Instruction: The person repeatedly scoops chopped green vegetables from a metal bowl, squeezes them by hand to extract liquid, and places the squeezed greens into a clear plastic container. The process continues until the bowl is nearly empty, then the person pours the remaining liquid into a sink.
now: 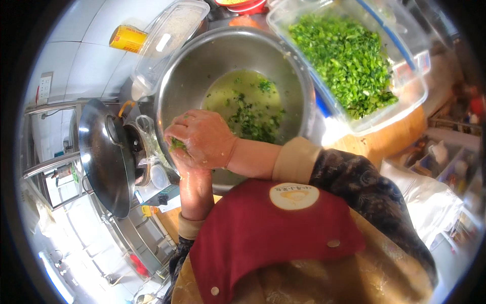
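My right hand (pixel 206 139) is closed over my left hand (pixel 185 163), the two pressed together above the left side of a big steel bowl (pixel 185 81). A clump of wet chopped greens (pixel 177 144) shows between the fingers, gripped by both hands. Much of my left hand is hidden under the right. Cloudy yellow-green liquid (pixel 217 96) lies in the bowl, with loose chopped leaves (pixel 255 121) floating in it. Right of the bowl stands a clear plastic tub (pixel 419 104) holding a heap of chopped greens (pixel 344 61).
A dark wok (pixel 104 162) stands on edge at the left. Behind the bowl are a clear plastic container (pixel 169 40), a yellow can (pixel 127 39) and a red bowl (pixel 250 7). The tub stands by a wooden surface (pixel 392 137).
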